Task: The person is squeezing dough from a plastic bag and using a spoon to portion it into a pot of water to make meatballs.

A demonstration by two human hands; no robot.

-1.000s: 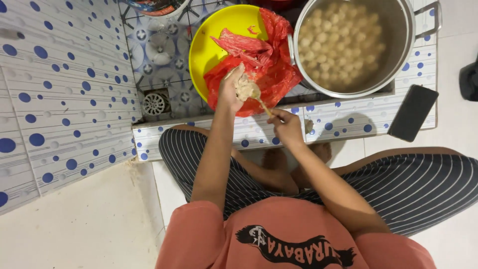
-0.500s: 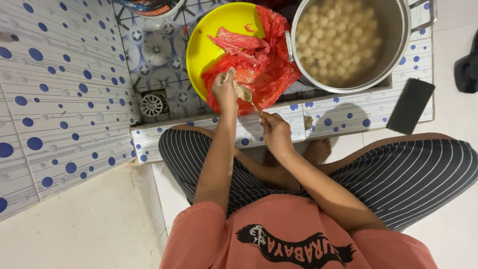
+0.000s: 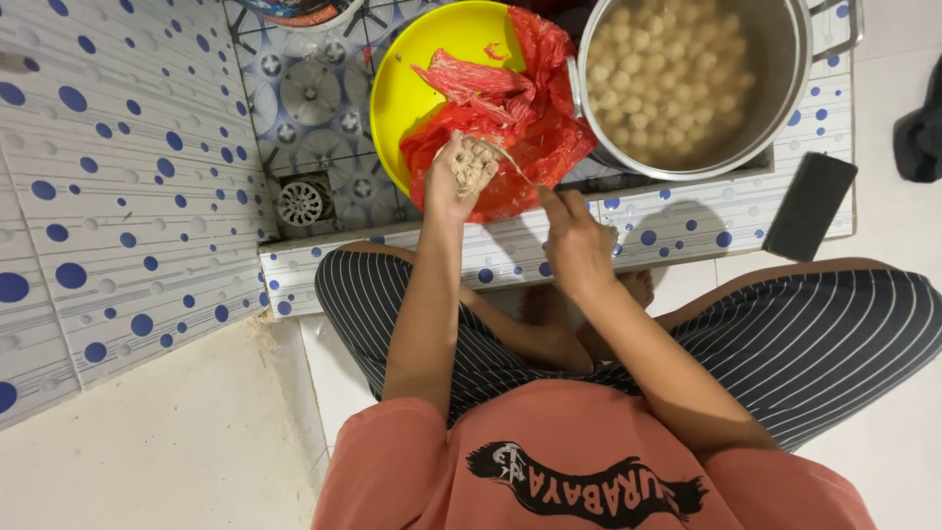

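My left hand (image 3: pixel 453 177) is closed around a lump of pale meat paste (image 3: pixel 475 161), held over a red plastic bag (image 3: pixel 510 118) that lies in a yellow basin (image 3: pixel 412 79). My right hand (image 3: pixel 574 240) grips a spoon (image 3: pixel 515 169) whose tip reaches the paste at my left fist. A large steel pot (image 3: pixel 687 79) full of pale round balls in water stands just right of the basin.
A black phone (image 3: pixel 811 204) lies on the dotted tile ledge at right. A floor drain (image 3: pixel 301 203) sits left of the basin. My legs in striped trousers are folded below the ledge. A dark cloth (image 3: pixel 922 128) lies at far right.
My left hand has risen slightly with the paste over the red bag. My right hand with the spoon has moved up and left toward the fist.
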